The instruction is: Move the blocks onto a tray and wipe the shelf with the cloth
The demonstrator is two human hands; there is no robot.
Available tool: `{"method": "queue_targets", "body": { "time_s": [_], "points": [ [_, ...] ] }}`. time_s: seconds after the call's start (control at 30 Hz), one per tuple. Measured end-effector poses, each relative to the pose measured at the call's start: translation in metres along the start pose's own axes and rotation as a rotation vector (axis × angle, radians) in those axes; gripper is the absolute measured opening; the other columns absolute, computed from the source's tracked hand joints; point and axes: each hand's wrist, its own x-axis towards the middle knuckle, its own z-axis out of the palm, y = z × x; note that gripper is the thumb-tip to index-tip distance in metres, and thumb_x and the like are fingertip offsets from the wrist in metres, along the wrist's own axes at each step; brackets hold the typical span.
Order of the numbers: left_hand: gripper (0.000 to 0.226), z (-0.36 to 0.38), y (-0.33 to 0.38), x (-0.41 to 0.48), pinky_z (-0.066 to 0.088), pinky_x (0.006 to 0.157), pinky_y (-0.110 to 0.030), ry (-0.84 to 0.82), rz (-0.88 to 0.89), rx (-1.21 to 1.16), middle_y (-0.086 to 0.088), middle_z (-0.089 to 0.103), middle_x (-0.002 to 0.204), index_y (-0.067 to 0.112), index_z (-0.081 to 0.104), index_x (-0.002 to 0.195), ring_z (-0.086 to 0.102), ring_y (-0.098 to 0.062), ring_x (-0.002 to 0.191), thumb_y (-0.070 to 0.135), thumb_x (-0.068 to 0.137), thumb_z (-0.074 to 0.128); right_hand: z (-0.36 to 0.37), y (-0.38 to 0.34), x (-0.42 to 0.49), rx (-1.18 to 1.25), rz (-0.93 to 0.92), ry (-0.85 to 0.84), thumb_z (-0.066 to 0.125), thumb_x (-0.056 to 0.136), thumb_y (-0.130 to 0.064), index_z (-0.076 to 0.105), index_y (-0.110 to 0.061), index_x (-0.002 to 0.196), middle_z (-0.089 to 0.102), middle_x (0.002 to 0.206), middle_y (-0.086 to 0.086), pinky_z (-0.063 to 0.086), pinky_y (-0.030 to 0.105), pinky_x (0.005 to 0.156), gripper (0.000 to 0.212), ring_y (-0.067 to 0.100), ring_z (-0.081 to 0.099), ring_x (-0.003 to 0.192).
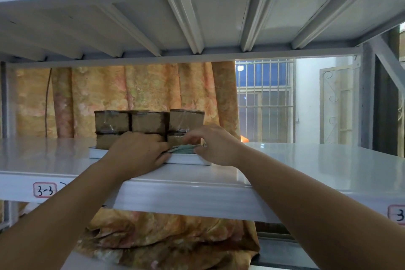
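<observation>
**Hands at tray front, blocks stacked on tray**

Both forearms reach over the front lip of the shelf [285, 160] labelled 3-3. The left hand [140, 153] lies fingers together across the front rim of the white tray [188, 160], covering a lower block. The right hand [215, 146], just right of it, pinches a green-grey cloth [183, 149] bunched at the tray's front edge. On the tray, brown wrapped blocks [149, 121] stand two tiers high. Behind the tray hangs an orange floral curtain [109, 94].
</observation>
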Motion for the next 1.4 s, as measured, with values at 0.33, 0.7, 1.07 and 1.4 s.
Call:
{"method": "queue_targets", "body": {
  "time_s": [0.33,0.7,1.07,1.4],
  "points": [
    [0.027,-0.001,0.0,0.002,0.048,0.055,-0.03,0.057,0.158,-0.185,0.007,0.063,0.101,0.031,0.064,0.107,0.06,-0.016,0.078,0.036,0.089,0.044,0.002,-0.008,0.002,0.037,0.136,-0.107,0.056,0.082,-0.025,0.075,-0.025,0.088,0.064,0.083,-0.016,0.047,0.021,0.079,0.02,0.005,0.057,0.088],
    [0.035,0.011,-0.005,0.005,0.044,0.062,-0.032,-0.094,0.042,-0.415,0.012,0.045,0.086,0.034,0.068,0.096,0.044,-0.008,0.077,0.052,0.084,0.04,-0.004,-0.027,-0.001,-0.116,0.222,-0.237,0.056,0.083,-0.014,0.073,-0.019,0.094,0.063,0.075,-0.005,0.039,0.023,0.064,0.021,0.012,0.054,0.077],
    [0.022,-0.013,-0.002,-0.012,0.047,0.082,-0.036,-0.259,-0.148,-0.513,0.001,0.056,0.104,0.02,0.061,0.102,0.053,-0.019,0.094,0.029,0.091,0.044,-0.001,-0.046,-0.022,-0.279,0.328,-0.192,0.051,0.085,-0.01,0.05,-0.014,0.127,0.057,0.125,0.009,0.038,0.029,0.079,0.042,0.029,0.05,0.116],
    [0.015,-0.031,0.021,-0.01,0.038,0.095,-0.041,-0.351,-0.411,-0.213,-0.008,0.052,0.104,0.013,0.054,0.096,0.04,-0.032,0.114,0.02,0.088,0.043,0.0,-0.052,-0.045,-0.215,0.552,-0.069,0.048,0.087,-0.029,0.04,-0.025,0.138,0.041,0.142,0.011,0.031,0.048,0.106,0.052,0.035,0.029,0.133]
  ]
}}
